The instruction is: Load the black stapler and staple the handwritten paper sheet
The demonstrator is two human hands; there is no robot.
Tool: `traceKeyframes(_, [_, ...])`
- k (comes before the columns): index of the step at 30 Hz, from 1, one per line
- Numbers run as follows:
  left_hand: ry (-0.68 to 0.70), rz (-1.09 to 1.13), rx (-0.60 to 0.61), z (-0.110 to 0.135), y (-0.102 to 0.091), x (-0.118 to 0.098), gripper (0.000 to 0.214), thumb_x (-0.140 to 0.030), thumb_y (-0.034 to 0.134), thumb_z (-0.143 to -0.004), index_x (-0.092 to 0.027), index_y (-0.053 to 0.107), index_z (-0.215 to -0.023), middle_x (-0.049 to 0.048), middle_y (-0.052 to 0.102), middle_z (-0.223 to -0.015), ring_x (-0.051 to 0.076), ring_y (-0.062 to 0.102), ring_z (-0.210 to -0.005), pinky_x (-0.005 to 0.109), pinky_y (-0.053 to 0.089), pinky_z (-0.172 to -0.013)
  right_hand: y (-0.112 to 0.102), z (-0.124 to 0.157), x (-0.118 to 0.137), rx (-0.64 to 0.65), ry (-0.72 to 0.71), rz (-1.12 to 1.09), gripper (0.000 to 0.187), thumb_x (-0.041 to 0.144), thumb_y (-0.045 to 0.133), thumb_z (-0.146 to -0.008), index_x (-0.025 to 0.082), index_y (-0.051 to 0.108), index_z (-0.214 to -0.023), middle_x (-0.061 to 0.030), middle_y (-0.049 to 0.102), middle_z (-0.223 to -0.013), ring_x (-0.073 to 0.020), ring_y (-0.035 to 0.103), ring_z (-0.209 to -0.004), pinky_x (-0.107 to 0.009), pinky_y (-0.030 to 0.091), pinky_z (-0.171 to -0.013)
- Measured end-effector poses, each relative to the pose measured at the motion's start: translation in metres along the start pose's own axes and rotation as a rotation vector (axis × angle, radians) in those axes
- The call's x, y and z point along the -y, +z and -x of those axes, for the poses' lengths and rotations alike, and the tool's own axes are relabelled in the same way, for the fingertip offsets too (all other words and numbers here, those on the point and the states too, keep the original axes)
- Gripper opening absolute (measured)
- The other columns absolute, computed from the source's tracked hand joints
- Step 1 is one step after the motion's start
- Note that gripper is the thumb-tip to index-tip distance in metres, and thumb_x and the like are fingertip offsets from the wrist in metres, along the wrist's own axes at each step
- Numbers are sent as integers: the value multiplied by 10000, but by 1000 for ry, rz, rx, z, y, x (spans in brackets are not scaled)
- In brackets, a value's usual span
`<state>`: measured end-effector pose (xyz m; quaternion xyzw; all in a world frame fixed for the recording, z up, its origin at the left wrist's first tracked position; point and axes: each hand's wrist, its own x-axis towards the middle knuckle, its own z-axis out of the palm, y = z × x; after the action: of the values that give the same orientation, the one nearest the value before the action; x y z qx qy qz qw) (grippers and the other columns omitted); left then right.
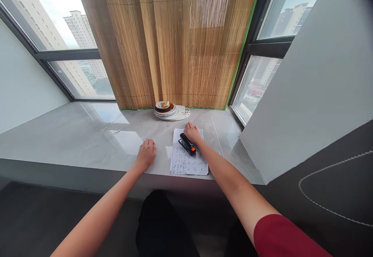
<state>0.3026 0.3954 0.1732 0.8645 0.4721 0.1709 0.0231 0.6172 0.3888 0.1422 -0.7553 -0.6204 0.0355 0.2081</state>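
Observation:
A black stapler (188, 144) with an orange patch near its front end lies slanted on sheets of paper (189, 165) covered in handwriting. My right hand (192, 132) rests flat at the top edge of the sheets, just beyond the stapler, its fingers stretched forward and holding nothing. To the left of the paper, my left hand (146, 154) lies on the pale stone sill (96, 144), apart from the sheets. Its fingers are curled in, and no object shows in them.
A stack of plates (166, 110) sits at the back of the sill, with a white oval plate (183, 112) at its base. Behind hangs a bamboo blind (180, 55) between windows. A slanted white wall (309, 82) borders the right; a pale cord (317, 205) loops nearby.

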Motion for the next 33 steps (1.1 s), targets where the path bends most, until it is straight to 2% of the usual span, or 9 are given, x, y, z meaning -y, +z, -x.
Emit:
traceKeyframes(2, [199, 148, 37, -4, 9, -30, 433, -254, 384, -1027, -184, 560, -1417, 147, 520, -1562, 265, 492, -1440, 449, 408, -1198, -2, -4, 0, -54, 1, -93, 544, 267, 419, -1034, 45, 476, -1527, -238, 373, -1672, -322, 341, -1569, -513, 231, -1277])
traceKeyframes(6, [252, 122, 220, -7, 25, -67, 478, -420, 422, -1051, -333, 508, -1514, 35, 387, -1699, 321, 292, -1588, 656, 217, -1268, -11, -10, 0, -163, 29, -212, 411, 199, 455, -981, 133, 632, -1346, -184, 629, -1449, -262, 564, -1359, -410, 414, -1155])
traceKeyframes(8, [247, 77, 261, -5, 26, -73, 488, -481, 420, -1053, -357, 513, -1515, 16, 393, -1698, 338, 271, -1597, 714, 165, -1257, -19, -8, -1, -214, 49, -225, 382, 169, 394, -983, 143, 674, -1241, -173, 690, -1304, -262, 600, -1264, -398, 460, -1083])
traceKeyframes(12, [239, 43, 247, -3, 23, -73, 502, -504, 401, -1055, -349, 513, -1520, 17, 395, -1697, 327, 282, -1593, 709, 173, -1257, -35, 14, -7, -293, 50, -285, 334, 148, 393, -951, 181, 694, -1092, -123, 723, -1127, -242, 643, -1069, -375, 488, -988])
traceKeyframes(16, [237, 31, 246, -3, 22, -73, 498, -511, 407, -1053, -359, 515, -1515, 22, 405, -1693, 315, 293, -1589, 669, 198, -1266, -42, 65, -11, -281, 49, -499, 287, 401, 509, -979, 206, 685, -1094, -57, 714, -926, -209, 637, -810, -356, 515, -827])
traceKeyframes(18, [233, 33, 251, -4, 23, -73, 500, -518, 409, -1051, -359, 514, -1513, 25, 406, -1692, 312, 288, -1591, 655, 191, -1274, -41, 93, -10, -212, 0, -508, 405, 561, 615, -920, 210, 689, -1109, -55, 699, -940, -211, 632, -814, -354, 515, -809])
traceKeyframes(20, [234, 46, 262, -5, 23, -73, 510, -524, 410, -1050, -348, 504, -1520, 36, 403, -1694, 311, 278, -1595, 652, 167, -1280, -39, 116, -7, -181, -49, -455, 488, 598, 691, -862, 207, 687, -1153, -63, 697, -980, -226, 639, -872, -371, 515, -856])
traceKeyframes(26, [203, 134, 292, -6, 19, -73, 654, -524, 444, -1039, -242, 343, -1621, 139, 433, -1663, 314, 260, -1604, 650, 116, -1285, -45, 139, -2, -192, -121, -393, 317, 384, 610, -962, 202, 721, -1197, -102, 755, -1102, -257, 675, -986, -412, 498, -947])
traceKeyframes(33, [201, 195, 280, -7, 22, -70, 675, -546, 530, -1005, -264, 392, -1603, 151, 435, -1661, 330, 274, -1602, 634, 85, -1291, -53, 146, 5, -248, -214, -266, 350, 181, 535, -969, 219, 714, -1268, -111, 766, -1155, -301, 640, -1122, -478, 463, -1002])
